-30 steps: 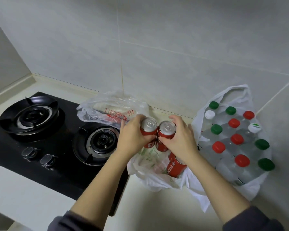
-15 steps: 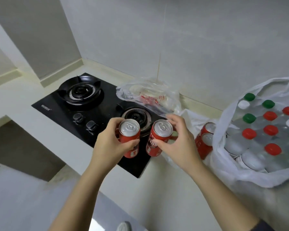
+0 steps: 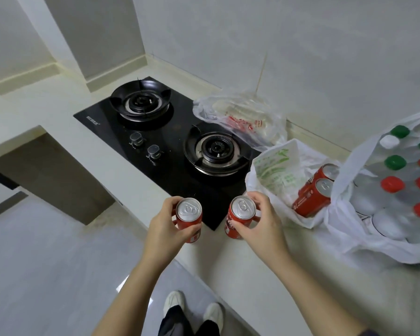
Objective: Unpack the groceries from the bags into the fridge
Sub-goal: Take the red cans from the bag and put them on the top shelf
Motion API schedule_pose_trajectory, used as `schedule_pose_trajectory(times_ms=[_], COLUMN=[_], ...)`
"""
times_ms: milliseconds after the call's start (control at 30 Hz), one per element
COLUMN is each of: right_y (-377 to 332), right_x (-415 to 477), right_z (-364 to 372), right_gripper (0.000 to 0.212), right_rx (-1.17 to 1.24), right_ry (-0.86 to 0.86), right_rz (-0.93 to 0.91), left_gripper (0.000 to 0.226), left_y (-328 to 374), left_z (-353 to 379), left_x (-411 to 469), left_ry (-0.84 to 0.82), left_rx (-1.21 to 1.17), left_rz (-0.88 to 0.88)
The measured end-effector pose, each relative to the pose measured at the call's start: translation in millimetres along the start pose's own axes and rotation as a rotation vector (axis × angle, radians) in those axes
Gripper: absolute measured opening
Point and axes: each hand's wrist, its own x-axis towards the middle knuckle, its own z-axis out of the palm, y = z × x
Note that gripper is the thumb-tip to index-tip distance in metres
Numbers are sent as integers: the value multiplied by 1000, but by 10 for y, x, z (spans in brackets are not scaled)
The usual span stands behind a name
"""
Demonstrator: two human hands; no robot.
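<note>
Farther apart now at counter [image 3: 131, 185] edge: left can [image 3: 189, 212] in left hand's [image 3: 164, 229] grip, right can [image 3: 240, 215] in right hand's [image 3: 264, 229].

Your left hand [image 3: 164, 230] with left can [image 3: 189, 214] and right hand [image 3: 261, 226] with right can [image 3: 240, 214] now pulled back from bag [image 3: 274, 170], near counter [image 3: 252, 275] front edge. Cans, touching before, now apart.
</note>
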Motion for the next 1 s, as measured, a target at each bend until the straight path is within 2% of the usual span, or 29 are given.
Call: schedule_pose_trajectory(times_ms=[267, 533, 667, 833, 1000], right_y=[77, 123, 139, 397, 681], right_x=[-45, -53, -47, -116, -195], right_z=[107, 125, 110, 204, 418], right_gripper=[68, 67, 79, 103, 104], right_rx=[19, 49, 75, 191, 285], right_ry=[14, -6, -29, -78, -52], right_rz=[43, 15, 10, 94, 224], left_gripper=[64, 63, 65, 89, 109], left_y=[-174, -249, -279, -424, -615], left_z=[89, 62, 64, 167, 329], left_x=[-22, 5, 4, -89, -162], left_ry=[-18, -55, -48, -58, -48], left_rx=[-34, -43, -70, -130, -208], left_rz=[-27, 26, 42, 8, -73])
